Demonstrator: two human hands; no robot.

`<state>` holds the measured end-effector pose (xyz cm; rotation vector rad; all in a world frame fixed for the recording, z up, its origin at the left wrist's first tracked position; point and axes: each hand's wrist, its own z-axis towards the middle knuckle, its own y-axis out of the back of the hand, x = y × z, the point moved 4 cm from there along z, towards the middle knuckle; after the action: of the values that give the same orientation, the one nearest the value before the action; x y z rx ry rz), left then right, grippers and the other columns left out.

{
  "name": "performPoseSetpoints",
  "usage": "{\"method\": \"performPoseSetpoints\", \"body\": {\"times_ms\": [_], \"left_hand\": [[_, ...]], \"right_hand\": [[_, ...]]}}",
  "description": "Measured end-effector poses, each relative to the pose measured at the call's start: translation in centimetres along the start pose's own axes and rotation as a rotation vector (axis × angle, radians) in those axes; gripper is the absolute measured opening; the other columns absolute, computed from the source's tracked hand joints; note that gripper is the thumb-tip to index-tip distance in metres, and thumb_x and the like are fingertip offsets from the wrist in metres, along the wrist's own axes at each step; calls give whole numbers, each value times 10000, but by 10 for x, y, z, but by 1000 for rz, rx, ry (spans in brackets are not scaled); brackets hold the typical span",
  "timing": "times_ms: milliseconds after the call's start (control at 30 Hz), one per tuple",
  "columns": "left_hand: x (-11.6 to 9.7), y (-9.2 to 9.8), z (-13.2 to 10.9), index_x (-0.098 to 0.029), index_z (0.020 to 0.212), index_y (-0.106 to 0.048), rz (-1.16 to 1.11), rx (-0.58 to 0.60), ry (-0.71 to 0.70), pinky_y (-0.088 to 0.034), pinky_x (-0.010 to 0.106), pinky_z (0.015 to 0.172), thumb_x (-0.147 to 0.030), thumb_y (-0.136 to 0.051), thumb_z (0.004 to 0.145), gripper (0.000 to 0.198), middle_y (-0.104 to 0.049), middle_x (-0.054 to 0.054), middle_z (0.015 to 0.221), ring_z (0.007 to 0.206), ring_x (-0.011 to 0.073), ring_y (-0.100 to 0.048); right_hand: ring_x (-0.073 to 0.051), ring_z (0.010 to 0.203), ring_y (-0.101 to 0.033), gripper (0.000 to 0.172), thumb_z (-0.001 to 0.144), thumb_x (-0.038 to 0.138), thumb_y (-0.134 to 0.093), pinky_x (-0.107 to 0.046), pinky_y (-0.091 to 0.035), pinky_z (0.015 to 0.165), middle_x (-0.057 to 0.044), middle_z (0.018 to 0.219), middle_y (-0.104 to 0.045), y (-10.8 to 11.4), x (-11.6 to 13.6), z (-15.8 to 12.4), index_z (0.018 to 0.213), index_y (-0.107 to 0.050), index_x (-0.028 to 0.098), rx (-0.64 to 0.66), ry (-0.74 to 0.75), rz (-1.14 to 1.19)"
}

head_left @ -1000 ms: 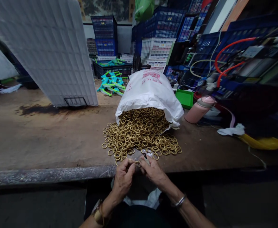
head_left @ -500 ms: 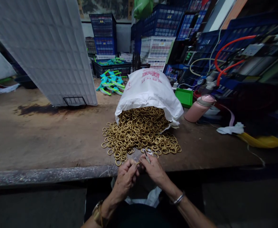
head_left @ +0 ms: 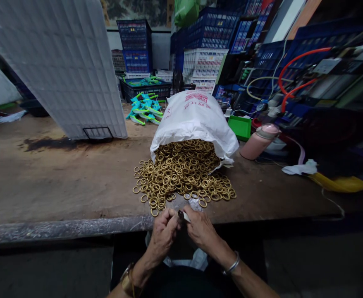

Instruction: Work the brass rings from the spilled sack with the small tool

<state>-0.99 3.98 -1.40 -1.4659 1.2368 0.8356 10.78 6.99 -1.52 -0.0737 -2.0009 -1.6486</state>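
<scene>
A large heap of gold-coloured rings (head_left: 184, 174) spills from the open mouth of a white woven sack (head_left: 194, 118) onto the workbench. My left hand (head_left: 163, 231) is closed in a pinch at the bench's front edge, just below the heap; a gold ring showed at its fingertips a moment ago, but the fingers now mostly cover it. Beside it, my right hand (head_left: 203, 229) is wrapped round a small tool (head_left: 185, 216) with a pale handle and a dark tip. That tip points left and meets the left fingertips.
On the wooden bench (head_left: 60, 182) a tall white ribbed panel (head_left: 76, 70) stands at left. Teal-and-green plastic parts (head_left: 146, 108) lie behind the sack. To the right are a pink bottle (head_left: 259, 141), a green tray (head_left: 240, 127) and a machine with red hoses (head_left: 282, 82). Crates (head_left: 204, 64) rise behind.
My right hand has turned the tool so its dark tip swings from pointing up and away to pointing left, against the left fingertips. The left hand has hardly moved.
</scene>
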Motion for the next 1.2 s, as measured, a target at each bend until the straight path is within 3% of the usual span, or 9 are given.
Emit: {"method": "performPoseSetpoints", "body": {"times_ms": [133, 333, 467, 600, 733, 833, 1000, 1100, 1200], "left_hand": [[-1, -5, -9, -171, 690, -473, -122, 66, 101, -176, 143, 322, -481, -590, 699, 332, -468, -66, 504, 331, 16, -291], [2, -4, -2, -136, 737, -514, -379, 58, 128, -319, 149, 352, -412, -584, 734, 284, -579, 35, 728, 482, 61, -458], [7, -2, 3, -133, 753, -529, -443, 66, 135, -344, 162, 364, -363, -587, 735, 239, -590, 50, 717, 521, 91, -500], [11, -1, 2, -161, 873, -549, -552, 87, 253, -342, 163, 386, -332, -601, 711, 241, -576, 17, 674, 520, 95, -510], [13, -1, 2, -131, 647, -533, -593, 74, 323, -358, 164, 423, -332, -634, 680, 227, -570, 28, 695, 573, 96, -528], [13, -1, 5, -138, 617, -513, -507, 20, 262, -363, 167, 407, -334, -662, 659, 250, -565, 23, 691, 588, 108, -530], [11, 1, 11, -163, 789, -556, -159, -55, 38, -301, 158, 365, -341, -630, 695, 214, -529, -31, 590, 433, 63, -422], [4, 6, 11, -166, 889, -609, 103, -120, -177, -410, 195, 516, -272, -609, 716, 203, -596, -1, 669, 554, 100, -520], [-4, 6, 9, -172, 907, -650, 284, -39, -360, -438, 272, 755, -214, -552, 756, 185, -656, 57, 873, 828, 180, -584]], "right_hand": [[-134, 570, -514, 215, 732, 77, -395, -247, -192, 510, -19, 651, -593, 4, -23, -1, 883, -513, 175, -70, -113, -108], [-146, 608, -538, 101, 820, 192, -420, -251, -215, 534, -29, 690, -609, 29, -54, -3, 869, -507, 177, -292, -292, -137], [-151, 648, -557, 113, 828, 282, -455, -252, -214, 536, -34, 792, -627, 27, -58, -2, 882, -494, 190, -302, -288, -195], [-160, 665, -563, 109, 831, 285, -447, -252, -215, 534, -35, 810, -625, 24, -56, 0, 876, -493, 197, -292, -312, -195], [-156, 658, -545, 96, 811, 270, -457, -245, -222, 528, -26, 744, -602, 25, -59, 3, 849, -499, 192, -292, -319, -115], [-136, 622, -507, 78, 798, 225, -435, -237, -244, 538, -8, 695, -572, 23, -58, 5, 819, -501, 189, -301, -266, 21], [-102, 568, -420, 130, 753, 282, -451, -210, -293, 534, 37, 593, -480, 14, -39, 11, 666, -478, 189, -266, -164, 465], [-84, 525, -376, 122, 702, 261, -482, -196, -293, 503, 56, 536, -431, 8, -22, 12, 609, -463, 185, -121, -165, 730], [-62, 452, -322, 116, 693, 271, -485, -187, -259, 445, 76, 495, -391, 4, -9, 10, 623, -447, 187, 7, -216, 944]]}}
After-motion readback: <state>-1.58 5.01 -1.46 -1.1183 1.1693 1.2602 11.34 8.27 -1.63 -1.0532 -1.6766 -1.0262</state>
